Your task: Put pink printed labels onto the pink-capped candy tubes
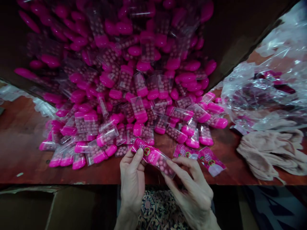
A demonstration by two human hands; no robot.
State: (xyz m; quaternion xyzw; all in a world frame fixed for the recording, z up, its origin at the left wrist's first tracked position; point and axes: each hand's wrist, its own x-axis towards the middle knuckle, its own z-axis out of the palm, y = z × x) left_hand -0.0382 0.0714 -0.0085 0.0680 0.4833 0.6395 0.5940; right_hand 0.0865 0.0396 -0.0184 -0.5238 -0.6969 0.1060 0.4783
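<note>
Between my two hands is a small clear candy container with pink balls inside and a pink cap, partly covered by a printed pink sleeve. My left hand pinches the flat end of the sleeve, thumb on top. The fingers of my right hand grip the clear end of the container. Both hands are just above the table's front edge. Two flat printed sleeves lie on the table beyond my right hand. A large heap of similar pink-capped containers spreads in front of me.
The heap spills from a dark open box onto the reddish-brown table. Crumpled clear plastic bags lie at the right, with a beige cloth in front of them. A cardboard box stands below the table edge at left.
</note>
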